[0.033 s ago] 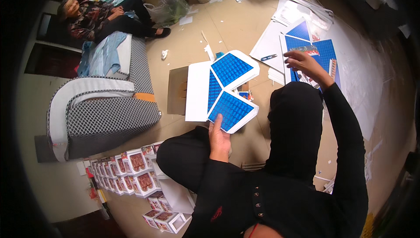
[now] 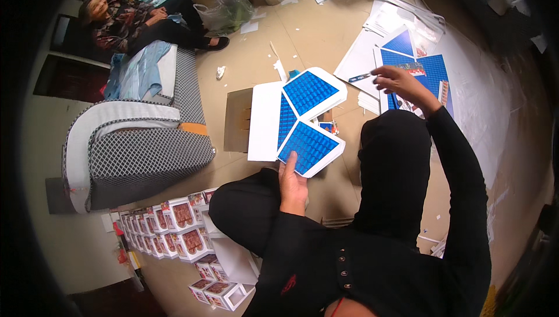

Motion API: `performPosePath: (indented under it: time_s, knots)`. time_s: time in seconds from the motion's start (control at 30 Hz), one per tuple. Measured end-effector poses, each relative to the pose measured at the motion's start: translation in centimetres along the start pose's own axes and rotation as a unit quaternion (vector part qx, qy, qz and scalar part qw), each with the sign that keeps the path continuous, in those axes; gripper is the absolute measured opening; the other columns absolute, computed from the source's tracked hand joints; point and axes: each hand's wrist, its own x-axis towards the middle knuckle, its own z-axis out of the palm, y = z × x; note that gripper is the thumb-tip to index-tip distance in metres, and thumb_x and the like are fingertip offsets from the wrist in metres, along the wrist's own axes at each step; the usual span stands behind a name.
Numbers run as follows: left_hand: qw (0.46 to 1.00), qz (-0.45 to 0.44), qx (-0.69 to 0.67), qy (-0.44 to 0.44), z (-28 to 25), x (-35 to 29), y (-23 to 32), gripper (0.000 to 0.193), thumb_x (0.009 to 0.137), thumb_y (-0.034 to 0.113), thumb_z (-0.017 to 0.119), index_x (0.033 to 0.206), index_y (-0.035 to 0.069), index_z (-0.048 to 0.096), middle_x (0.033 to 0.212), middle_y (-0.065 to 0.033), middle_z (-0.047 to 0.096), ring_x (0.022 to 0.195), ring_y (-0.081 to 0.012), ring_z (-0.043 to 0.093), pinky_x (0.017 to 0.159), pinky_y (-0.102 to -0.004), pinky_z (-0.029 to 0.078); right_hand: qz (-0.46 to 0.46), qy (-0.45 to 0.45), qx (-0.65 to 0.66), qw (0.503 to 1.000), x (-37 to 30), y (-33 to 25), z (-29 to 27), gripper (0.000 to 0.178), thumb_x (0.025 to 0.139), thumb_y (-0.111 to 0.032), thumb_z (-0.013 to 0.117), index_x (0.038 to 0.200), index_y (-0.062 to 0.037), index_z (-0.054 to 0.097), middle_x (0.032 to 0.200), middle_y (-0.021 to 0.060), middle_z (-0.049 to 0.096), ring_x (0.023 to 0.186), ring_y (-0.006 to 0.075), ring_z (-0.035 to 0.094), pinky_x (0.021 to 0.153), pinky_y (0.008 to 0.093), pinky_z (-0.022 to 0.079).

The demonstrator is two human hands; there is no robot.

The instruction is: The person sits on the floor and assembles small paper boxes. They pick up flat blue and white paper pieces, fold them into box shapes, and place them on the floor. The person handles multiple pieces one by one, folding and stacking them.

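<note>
My left hand [image 2: 293,184] grips the lower corner of a folded cardboard piece [image 2: 310,147], thumb on top, its other fingers hidden underneath. The piece has blue roof-tile panels with white borders and a plain white flap on its left. My right hand [image 2: 406,89] hovers at the right with loosely bent fingers, thumb and fingertips apart, nothing visible between them. Just left of its fingertips lies a slim knife-like tool [image 2: 359,77] on white sheets. Below and beyond that hand are more blue printed cardboard pieces [image 2: 435,68].
Finished-looking small printed boxes [image 2: 185,227] stand in rows at the lower left. A brown board [image 2: 237,120] lies left of the white flap. Paper scraps [image 2: 249,27] dot the tiled floor. A person [image 2: 125,26] sits on the patterned sofa [image 2: 154,153]. A clear plastic bag [image 2: 224,11] stands beyond.
My right hand has moved slightly left, bringing its fingertips closer to the knife-like tool. My left hand keeps its hold on the cardboard piece.
</note>
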Motion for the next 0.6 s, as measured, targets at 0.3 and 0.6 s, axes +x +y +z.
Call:
performPosePath:
  time_s: [0.3,0.6]
  knots:
    - [0.998,0.033,-0.058,-0.001,0.9,-0.9,4.7,0.044,0.087,0.018,0.068,0.127,0.006,0.053,0.122,-0.0074,0.061,0.111,-0.0231,0.059,0.097,-0.0408,0.046,-0.079,0.016,-0.174,0.981,4.8,-5.9,4.3,0.038,0.092,-0.028,0.060,0.113,0.0040,0.060,0.101,0.0200,0.068,0.093,0.0297,0.066,0.082,0.0351,0.051]
    - [0.976,0.179,-0.113,-0.048,2.1,-2.4,13.2,0.032,0.088,0.014,0.067,0.117,0.004,0.058,0.117,-0.0083,0.065,0.102,-0.0210,0.065,0.090,-0.0350,0.053,0.053,-0.162,-0.374,0.912,2.3,-8.4,10.0,0.056,0.085,-0.040,0.066,0.115,0.0073,0.059,0.106,0.0235,0.065,0.099,0.0319,0.064,0.081,0.0371,0.051]
